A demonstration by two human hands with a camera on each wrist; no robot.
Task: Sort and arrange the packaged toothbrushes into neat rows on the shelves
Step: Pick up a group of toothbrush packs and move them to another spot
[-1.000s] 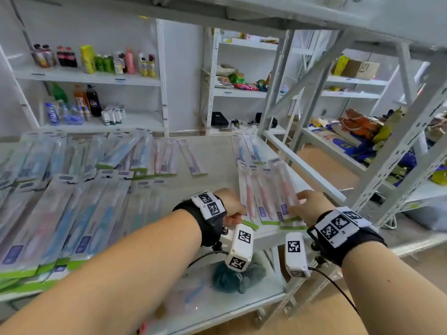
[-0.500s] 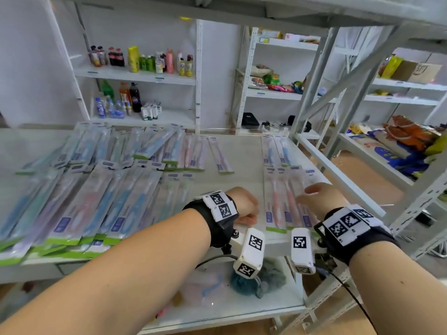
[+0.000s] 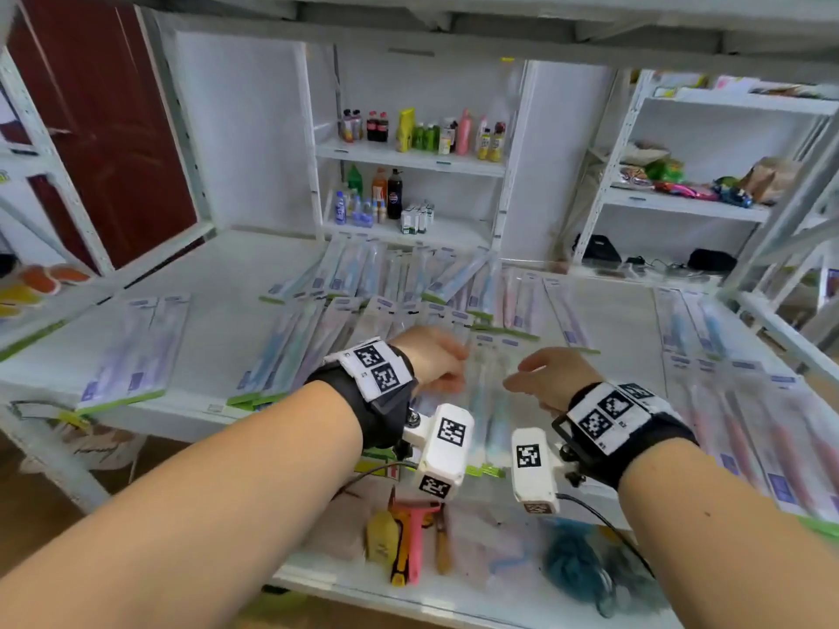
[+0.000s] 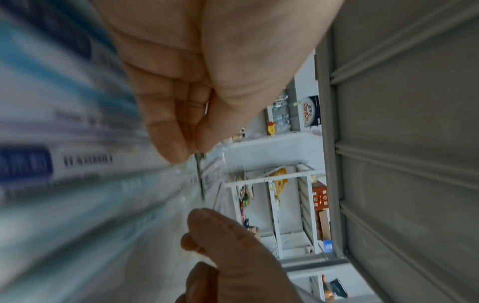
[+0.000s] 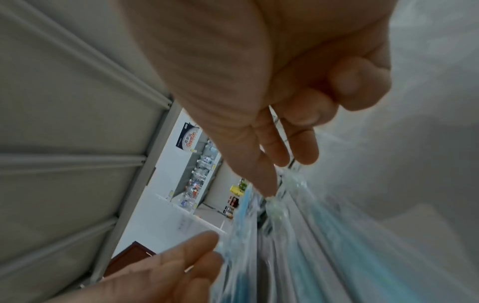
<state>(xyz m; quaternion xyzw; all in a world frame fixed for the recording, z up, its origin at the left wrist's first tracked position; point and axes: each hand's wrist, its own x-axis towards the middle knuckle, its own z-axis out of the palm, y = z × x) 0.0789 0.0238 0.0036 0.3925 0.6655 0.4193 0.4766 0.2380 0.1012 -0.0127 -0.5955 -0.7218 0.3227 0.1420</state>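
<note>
Both hands, left hand (image 3: 433, 356) and right hand (image 3: 551, 376), pinch two blue toothbrush packs (image 3: 488, 401) (blurred) above the shelf (image 3: 218, 320) at 12 o'clock.

A blue-and-white box (image 4: 311, 111) at centre right of the left wrist view reads "Ganton" in orange letters; the same box (image 5: 188, 137) shows left of centre in the right wrist view. Print on the toothbrush packs (image 4: 57, 162) is too blurred to read.
</note>
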